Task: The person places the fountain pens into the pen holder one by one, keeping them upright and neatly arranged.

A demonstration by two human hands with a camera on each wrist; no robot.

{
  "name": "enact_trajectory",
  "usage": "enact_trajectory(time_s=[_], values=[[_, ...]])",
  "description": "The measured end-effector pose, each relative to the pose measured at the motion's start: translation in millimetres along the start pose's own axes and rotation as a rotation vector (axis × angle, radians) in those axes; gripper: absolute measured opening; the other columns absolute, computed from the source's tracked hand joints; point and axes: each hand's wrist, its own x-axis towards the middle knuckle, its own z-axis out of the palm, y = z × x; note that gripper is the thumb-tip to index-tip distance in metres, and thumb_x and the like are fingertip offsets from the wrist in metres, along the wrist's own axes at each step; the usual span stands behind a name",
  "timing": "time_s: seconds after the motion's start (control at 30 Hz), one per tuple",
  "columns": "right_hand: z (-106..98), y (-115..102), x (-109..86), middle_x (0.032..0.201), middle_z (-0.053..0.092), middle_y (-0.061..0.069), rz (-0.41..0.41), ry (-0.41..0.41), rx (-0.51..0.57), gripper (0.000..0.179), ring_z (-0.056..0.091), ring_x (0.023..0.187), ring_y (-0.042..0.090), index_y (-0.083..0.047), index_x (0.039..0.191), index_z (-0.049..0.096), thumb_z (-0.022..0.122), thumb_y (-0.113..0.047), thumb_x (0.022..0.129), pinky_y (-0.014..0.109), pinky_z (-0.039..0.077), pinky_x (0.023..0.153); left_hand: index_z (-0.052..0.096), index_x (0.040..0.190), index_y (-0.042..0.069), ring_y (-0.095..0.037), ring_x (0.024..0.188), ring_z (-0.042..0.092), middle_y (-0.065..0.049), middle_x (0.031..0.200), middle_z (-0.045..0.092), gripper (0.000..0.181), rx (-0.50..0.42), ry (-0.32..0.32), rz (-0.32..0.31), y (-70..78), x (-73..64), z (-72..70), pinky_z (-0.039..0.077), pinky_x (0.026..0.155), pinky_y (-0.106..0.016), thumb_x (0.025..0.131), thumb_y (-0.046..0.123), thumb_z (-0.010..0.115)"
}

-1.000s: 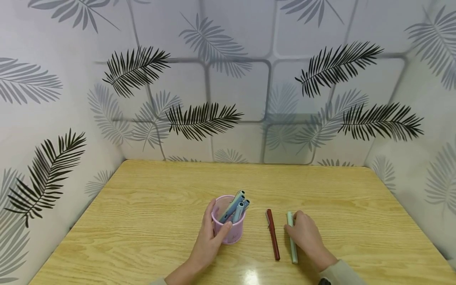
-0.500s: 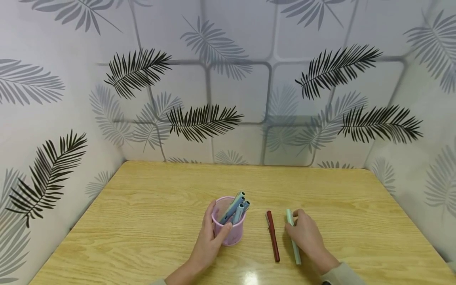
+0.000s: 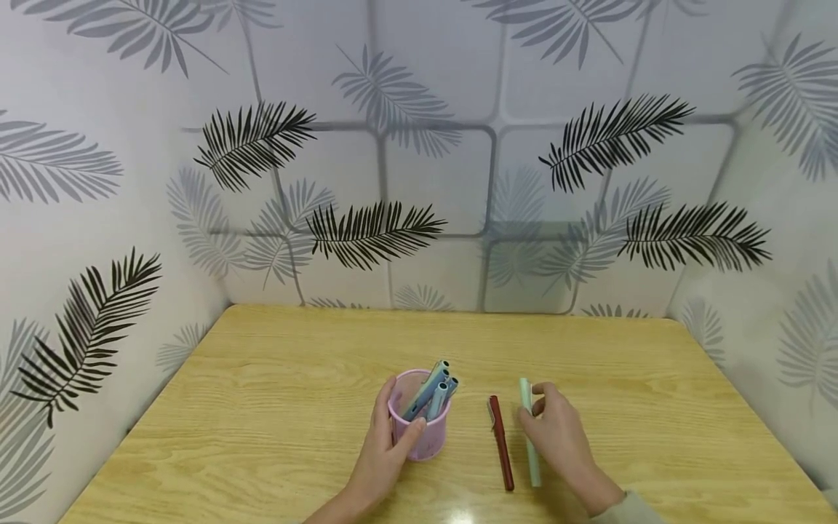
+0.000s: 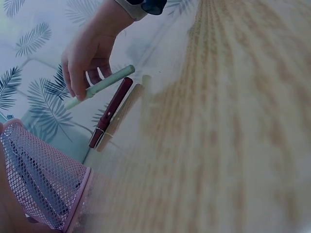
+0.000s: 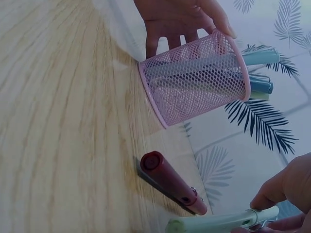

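A pink mesh pen holder (image 3: 430, 441) stands upright on the table with several blue and green pens (image 3: 428, 389) leaning in it. My left hand (image 3: 382, 453) grips the holder from its left side, thumb near the front rim. Right of the holder, my right hand (image 3: 560, 435) pinches a mint-green pen (image 3: 533, 462) between thumb and fingers. In the left wrist view that pen (image 4: 111, 80) is raised off the table, slightly tilted. Between the holder and the right hand lies a dark red pen (image 3: 501, 445), its clip (image 5: 194, 191) showing in the right wrist view.
The light wood table (image 3: 275, 393) reaches back to a wall (image 3: 432, 269) with a leaf pattern. Similar patterned walls rise along the left and right sides. A dark band (image 4: 153, 6) sits on the right wrist.
The right hand has lifted the mint-green pen off the table and shifted it slightly left. The left hand stays on the pen holder, and the red pen lies as before.
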Motion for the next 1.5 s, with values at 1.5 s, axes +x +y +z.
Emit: enact_trajectory(time_s=[1.5], values=[[2.4,-66.4,-28.8,0.092,0.057,0.009,-0.552,0.129,0.559,0.037,0.061,0.077,0.011,0.002,0.112,0.045,0.064,0.009,0.082,0.029,0.054,0.053,0.015,0.146,0.003,-0.044,0.127,0.031,-0.029,0.142,0.027,0.071,0.006,0.008,-0.007,37.6,-5.7,-4.0,0.026,0.103,-0.056,0.092,0.017,0.058]])
